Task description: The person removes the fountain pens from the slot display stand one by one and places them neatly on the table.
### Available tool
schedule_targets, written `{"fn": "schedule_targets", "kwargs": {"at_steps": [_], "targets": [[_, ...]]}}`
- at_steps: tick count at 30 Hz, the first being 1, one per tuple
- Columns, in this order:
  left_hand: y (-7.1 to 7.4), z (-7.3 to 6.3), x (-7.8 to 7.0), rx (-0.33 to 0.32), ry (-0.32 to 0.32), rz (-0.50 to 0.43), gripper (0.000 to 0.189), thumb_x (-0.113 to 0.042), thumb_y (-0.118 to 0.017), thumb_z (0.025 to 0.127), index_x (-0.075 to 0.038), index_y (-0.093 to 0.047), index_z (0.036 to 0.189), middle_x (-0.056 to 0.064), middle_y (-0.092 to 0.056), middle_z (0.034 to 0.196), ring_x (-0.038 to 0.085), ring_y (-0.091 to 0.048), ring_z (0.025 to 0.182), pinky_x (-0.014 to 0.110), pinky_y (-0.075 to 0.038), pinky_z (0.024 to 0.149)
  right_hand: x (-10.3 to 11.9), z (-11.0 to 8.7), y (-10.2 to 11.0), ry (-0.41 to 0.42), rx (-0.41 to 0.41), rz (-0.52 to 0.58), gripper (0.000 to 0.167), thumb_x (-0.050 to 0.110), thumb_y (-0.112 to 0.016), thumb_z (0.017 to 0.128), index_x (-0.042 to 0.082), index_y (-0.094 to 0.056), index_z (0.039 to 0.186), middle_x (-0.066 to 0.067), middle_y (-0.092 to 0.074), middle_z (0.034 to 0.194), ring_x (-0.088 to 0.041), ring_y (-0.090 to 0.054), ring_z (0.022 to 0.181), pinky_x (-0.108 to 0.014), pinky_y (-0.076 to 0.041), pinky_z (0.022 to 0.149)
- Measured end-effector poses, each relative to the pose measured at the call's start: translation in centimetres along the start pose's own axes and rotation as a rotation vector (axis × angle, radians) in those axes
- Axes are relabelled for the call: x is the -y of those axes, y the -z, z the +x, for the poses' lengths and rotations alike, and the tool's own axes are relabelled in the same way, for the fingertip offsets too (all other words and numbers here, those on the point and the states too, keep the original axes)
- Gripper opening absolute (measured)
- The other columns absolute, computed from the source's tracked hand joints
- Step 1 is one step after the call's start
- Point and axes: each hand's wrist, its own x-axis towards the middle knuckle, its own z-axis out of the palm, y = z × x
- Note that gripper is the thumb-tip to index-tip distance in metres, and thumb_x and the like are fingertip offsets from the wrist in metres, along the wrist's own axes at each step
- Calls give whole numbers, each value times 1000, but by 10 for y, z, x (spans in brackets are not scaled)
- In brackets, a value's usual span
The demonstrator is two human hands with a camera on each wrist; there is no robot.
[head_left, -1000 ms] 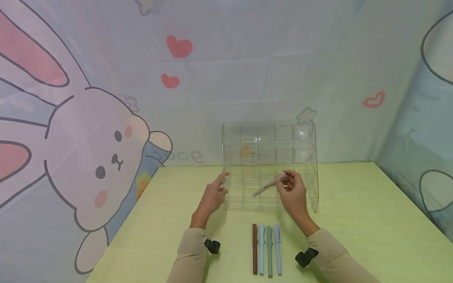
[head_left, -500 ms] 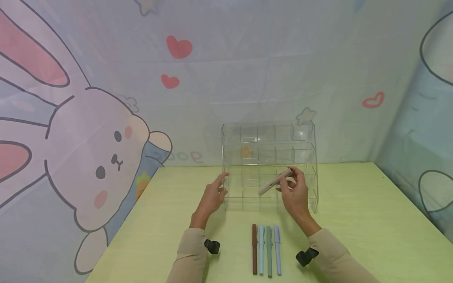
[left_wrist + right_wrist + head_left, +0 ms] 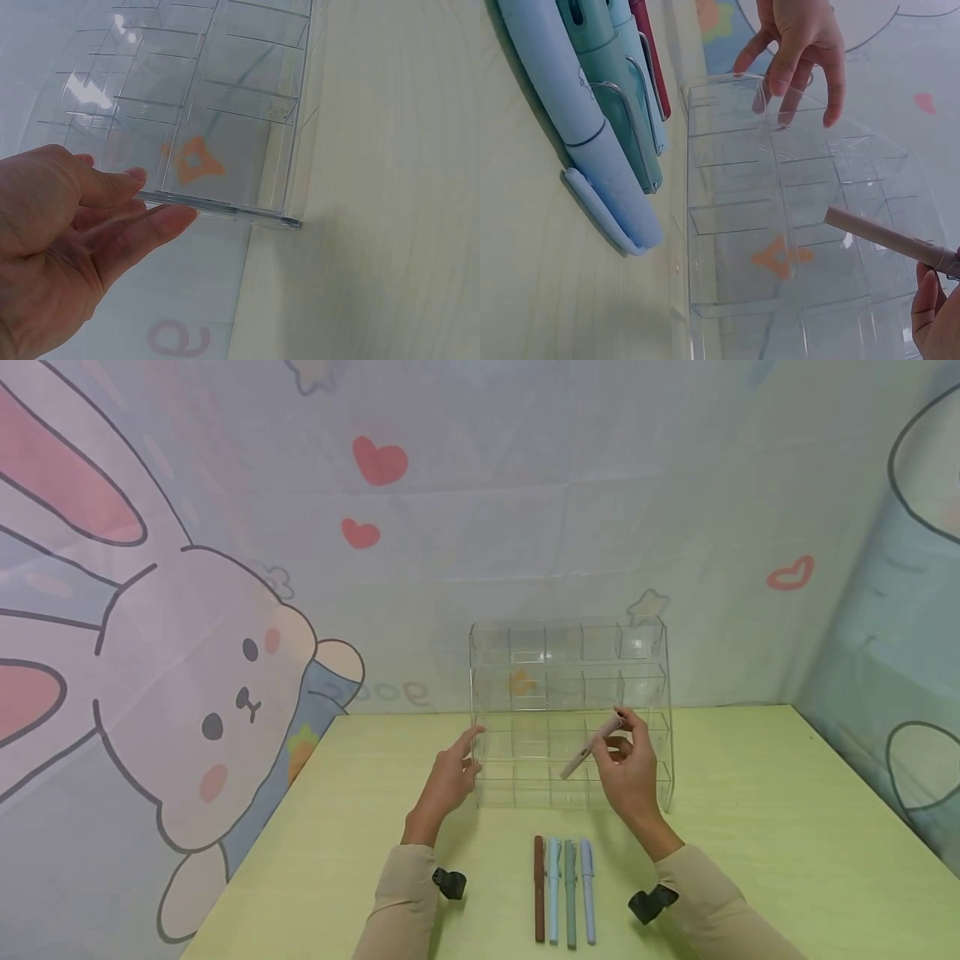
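A clear, stepped acrylic rack with rows of compartments stands upright on the table. My left hand rests its spread fingers against the rack's left side; the left wrist view has the fingertips at the side panel's edge. Between thumb and fingers, my right hand pinches a pale pinkish-beige pen near its clip end. That pen tilts, lower end down to the left, in front of the rack's lower rows. In the right wrist view the pen appears apart from the compartments.
Before the rack lie a dark red pen, a light blue pen, a green pen and a lavender pen, side by side. Behind the pale green table hangs a cartoon-printed cloth.
My right hand has shifted slightly right and up with the beige pen, whose lower end has swung right, so it stands steeper. My left hand and the rack have stayed put.
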Motion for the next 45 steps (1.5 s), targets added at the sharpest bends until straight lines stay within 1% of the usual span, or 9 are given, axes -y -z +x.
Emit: {"fn": "schedule_targets", "kwargs": {"at_steps": [5,11,18,25,29,33,39,42,45], "targets": [[0,-1,-1,1,8,0,62,9,-59,96,-17,-42,149,40,-38,145,50,-56,119,34,-56,70,6,0,1,41,10,-22,52,-13,-56,94,-8,-41,144,-26,-50,117,-24,-64,91,-17,-48,70],[0,-1,-1,3,3,3,62,9,-59,96,-16,-42,149,40,-38,145,51,-56,119,34,-56,70,6,1,2,46,10,-38,53,-13,-57,94,-7,-41,144,-29,-52,116,-28,-65,91,-20,-46,69],[1,-1,-1,1,-9,0,62,10,-59,95,-15,-42,149,41,-37,145,52,-55,119,34,-57,71,1,2,3,32,4,-27,51,-10,-57,95,-6,-43,144,-27,-55,116,-17,-66,93,-14,-48,75],[-1,0,-1,0,7,-7,62,9,-59,96,-16,-41,150,41,-36,145,52,-55,120,30,-55,66,5,4,3,80,-19,-14,49,-14,-57,93,-8,-47,140,-31,-58,108,-27,-62,94,-15,-53,70],[-1,0,0,-4,8,0,62,9,-59,96,-17,-42,149,41,-38,144,50,-56,119,30,-55,65,6,4,3,104,-21,-26,49,-16,-57,92,-10,-47,139,-33,-60,103,-27,-60,93,-16,-53,70],[-2,0,1,-7,0,4,62,9,-59,96,-16,-42,149,41,-39,143,49,-57,118,31,-56,67,2,6,4,104,-4,-31,49,-17,-57,91,-10,-47,139,-33,-59,104,-28,-60,92,-22,-56,67],[-1,0,0,-10,6,1,61,8,-59,96,-17,-42,149,40,-40,143,49,-57,119,30,-55,66,-29,13,9,56,54,-56,50,-11,-58,94,-2,-48,143,-27,-58,111,-30,-59,97,-29,-58,64],[-1,1,0,-5,14,-9,61,8,-59,96,-17,-42,149,40,-39,144,50,-56,120,27,-53,60,-33,15,13,13,99,-68,51,-7,-58,96,1,-46,146,-24,-56,116,-33,-60,101,-34,-59,65],[-1,1,1,1,17,-17,61,8,-58,96,-17,-42,150,40,-38,144,51,-55,120,26,-52,59,-32,16,16,-22,147,-83,52,-5,-56,98,3,-43,148,-24,-54,121,-37,-60,104,-39,-59,68]]}}
